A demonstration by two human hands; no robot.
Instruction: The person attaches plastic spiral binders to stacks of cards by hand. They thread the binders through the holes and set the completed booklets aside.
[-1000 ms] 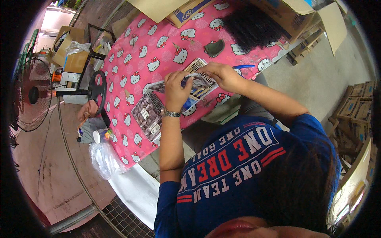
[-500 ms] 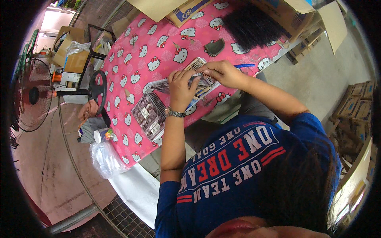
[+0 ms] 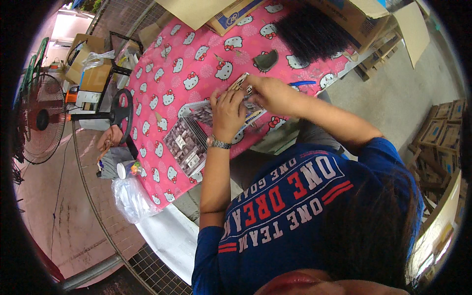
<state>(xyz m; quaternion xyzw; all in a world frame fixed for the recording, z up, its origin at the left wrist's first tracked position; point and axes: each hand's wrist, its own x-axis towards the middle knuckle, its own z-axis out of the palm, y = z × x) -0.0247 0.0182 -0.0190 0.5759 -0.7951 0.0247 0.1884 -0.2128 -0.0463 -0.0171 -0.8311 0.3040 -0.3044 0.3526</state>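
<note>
Both hands are together over a pink patterned tablecloth (image 3: 174,81). My left hand (image 3: 228,113), below a metal wristwatch (image 3: 219,143), has its fingers curled on a notebook with a brownish photo-print cover (image 3: 239,81). Against it, my right hand (image 3: 275,96) has its fingers bent in, gripping near the same edge; its fingertips are partly hidden. By my left wrist lies a grey photo-print notebook (image 3: 184,150) with a dark coil along one side. Beyond my right hand is a slim blue tool or pen (image 3: 302,83).
A dark green curved piece (image 3: 266,60) and a bundle of thin black strands (image 3: 314,34) lie farther back, beside a cardboard box (image 3: 356,22). A fan (image 3: 42,118) stands at the left. Near the table's left corner are a lidded jar (image 3: 129,169) and a clear plastic bag (image 3: 130,199).
My right hand has turned and drawn slightly down and closer over the notebook. The held notebook edge is tilted differently. My left hand has shifted a little to the right.
</note>
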